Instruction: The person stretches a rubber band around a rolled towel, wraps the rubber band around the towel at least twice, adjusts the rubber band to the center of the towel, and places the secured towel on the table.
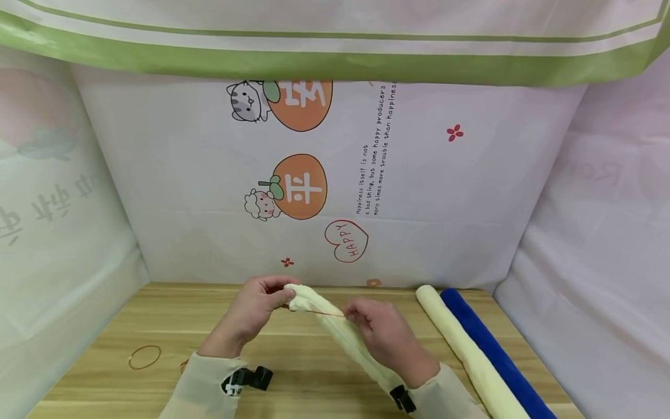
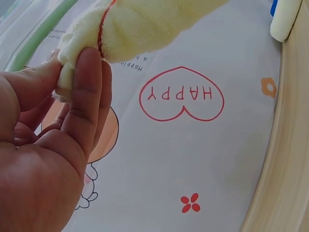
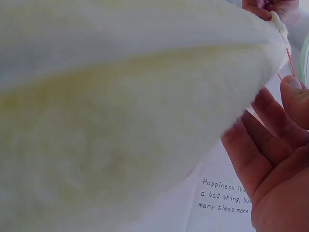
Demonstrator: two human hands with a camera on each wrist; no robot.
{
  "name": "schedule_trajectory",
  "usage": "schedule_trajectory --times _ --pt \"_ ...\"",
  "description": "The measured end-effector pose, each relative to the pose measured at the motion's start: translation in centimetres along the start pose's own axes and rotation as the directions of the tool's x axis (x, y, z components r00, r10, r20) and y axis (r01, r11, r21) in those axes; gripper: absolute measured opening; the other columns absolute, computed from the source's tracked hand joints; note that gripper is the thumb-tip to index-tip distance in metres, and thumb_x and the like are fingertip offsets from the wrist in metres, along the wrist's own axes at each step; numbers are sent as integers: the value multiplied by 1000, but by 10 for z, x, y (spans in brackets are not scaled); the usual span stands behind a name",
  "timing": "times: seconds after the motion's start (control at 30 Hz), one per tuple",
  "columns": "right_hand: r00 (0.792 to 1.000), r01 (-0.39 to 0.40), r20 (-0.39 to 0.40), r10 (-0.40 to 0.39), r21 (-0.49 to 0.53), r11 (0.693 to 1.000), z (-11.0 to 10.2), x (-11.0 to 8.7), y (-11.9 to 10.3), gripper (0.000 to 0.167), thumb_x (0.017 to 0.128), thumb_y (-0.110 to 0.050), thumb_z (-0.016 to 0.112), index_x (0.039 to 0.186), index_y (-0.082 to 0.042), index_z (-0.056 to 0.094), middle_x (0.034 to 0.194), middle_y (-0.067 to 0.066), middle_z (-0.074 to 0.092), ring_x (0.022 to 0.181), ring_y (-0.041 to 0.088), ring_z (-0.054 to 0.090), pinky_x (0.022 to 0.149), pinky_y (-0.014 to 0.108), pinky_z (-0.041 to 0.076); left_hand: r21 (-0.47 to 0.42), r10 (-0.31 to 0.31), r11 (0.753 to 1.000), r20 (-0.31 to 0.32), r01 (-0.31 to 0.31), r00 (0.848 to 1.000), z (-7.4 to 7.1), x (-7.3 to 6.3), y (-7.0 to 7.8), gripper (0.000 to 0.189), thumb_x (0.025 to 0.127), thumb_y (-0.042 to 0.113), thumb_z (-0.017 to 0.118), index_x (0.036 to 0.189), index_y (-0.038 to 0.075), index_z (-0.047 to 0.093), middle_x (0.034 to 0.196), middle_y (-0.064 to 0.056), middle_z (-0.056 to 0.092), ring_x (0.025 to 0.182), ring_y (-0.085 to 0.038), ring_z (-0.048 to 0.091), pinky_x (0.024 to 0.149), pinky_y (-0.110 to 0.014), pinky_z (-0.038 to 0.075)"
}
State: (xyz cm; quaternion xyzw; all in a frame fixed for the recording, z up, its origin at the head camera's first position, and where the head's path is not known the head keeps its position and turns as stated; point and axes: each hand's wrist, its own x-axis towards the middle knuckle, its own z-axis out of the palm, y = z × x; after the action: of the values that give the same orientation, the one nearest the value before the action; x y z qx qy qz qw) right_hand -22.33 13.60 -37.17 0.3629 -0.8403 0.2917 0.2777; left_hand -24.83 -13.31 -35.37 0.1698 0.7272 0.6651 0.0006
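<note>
My left hand (image 1: 251, 314) pinches one end of a pale yellow towel (image 1: 348, 340), between thumb and fingers in the left wrist view. From there the towel slants down toward the right forearm, gathered lengthwise. A thin red rubber band (image 2: 101, 31) circles it just beyond the left fingertips. My right hand (image 1: 384, 334) pinches the band and draws a stretch of it taut toward the right, across the front of the towel. In the right wrist view the band runs to the right thumb (image 3: 293, 92), while the near towel fills much of the picture.
On the wooden table (image 1: 293, 372), a rolled pale yellow towel (image 1: 463, 346) and a rolled blue towel (image 1: 499, 352) lie side by side at the right. A loose rubber band (image 1: 142, 369) lies at the left. A printed white sheet (image 1: 419, 174) stands behind, with white sheets at both sides.
</note>
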Motion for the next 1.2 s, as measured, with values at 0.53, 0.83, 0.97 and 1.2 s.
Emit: schedule_trajectory --times 0.53,0.83,0.97,1.2 --pt "997 53 56 -50 -46 998 -7 -7 4 18 84 0 73 88 -17 69 86 -9 67 78 4 62 64 28 54 -58 -32 998 -33 30 999 -8 0 -1 24 96 1 64 116 -11 66 104 -13 68 86 -20 65 77 -31 56" --pt "995 63 72 -64 17 998 -7 -16 9 21 85 3 71 89 -18 68 87 -11 67 79 3 62 65 25 53 -74 -20 997 -35 17 999 -14 -1 2 23 97 1 63 116 -13 66 104 -14 68 86 -18 64 76 -28 56" --pt "996 58 71 -61 47 997 -11 -22 11 24 85 4 71 89 -18 67 88 -12 66 79 3 61 66 24 53 -85 -20 996 -38 16 999 -15 -1 2 22 97 0 63 114 -12 67 104 -14 68 86 -19 65 76 -29 56" --pt "982 -97 168 84 68 993 -15 -21 7 13 96 -5 64 102 -16 66 98 -8 69 87 7 64 72 29 55 -75 -15 997 -6 14 1000 -15 0 -2 26 97 3 63 117 -13 65 105 -13 68 87 -19 65 78 -30 56"
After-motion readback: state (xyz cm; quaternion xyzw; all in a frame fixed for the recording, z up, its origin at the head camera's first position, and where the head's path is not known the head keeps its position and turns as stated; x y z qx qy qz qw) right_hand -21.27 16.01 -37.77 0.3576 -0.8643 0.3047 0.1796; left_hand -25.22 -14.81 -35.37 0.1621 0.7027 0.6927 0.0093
